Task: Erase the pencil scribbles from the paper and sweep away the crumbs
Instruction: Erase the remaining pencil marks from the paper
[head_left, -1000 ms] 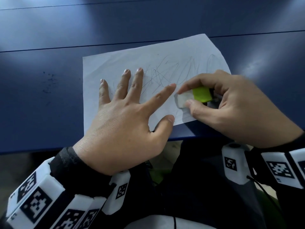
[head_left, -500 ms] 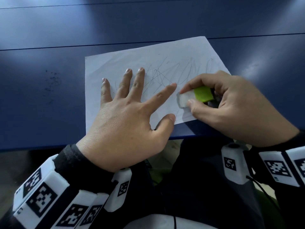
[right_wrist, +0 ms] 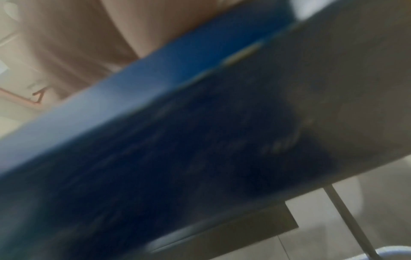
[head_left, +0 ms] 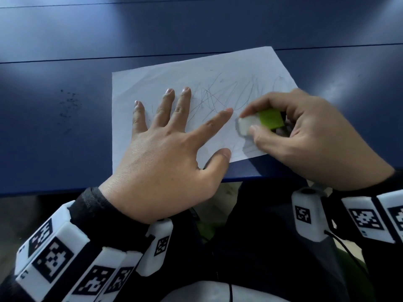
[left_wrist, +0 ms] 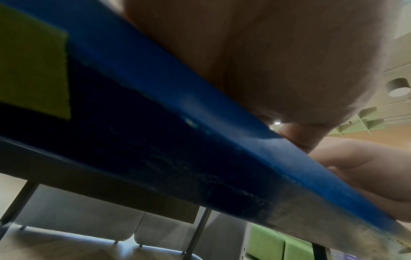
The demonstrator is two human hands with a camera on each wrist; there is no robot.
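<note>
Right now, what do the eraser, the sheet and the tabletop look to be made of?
Eraser: likely soft white rubber or vinyl, matte, in a green sleeve, probably card. Sheet: thin matte paper showing pencil lines. Tabletop: hard, smooth blue surface with soft sheen, possibly laminate or painted board.

black sleeves (head_left: 104,216), white wrist blocks (head_left: 58,253) with black square-patterned markers, thin black cable (head_left: 349,253)

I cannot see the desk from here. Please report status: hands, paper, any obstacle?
Left hand flat, pressing paper. Right hand pinches eraser, white tip on sheet. Pencil scribbles mostly remain. No obstacle seen.
</note>
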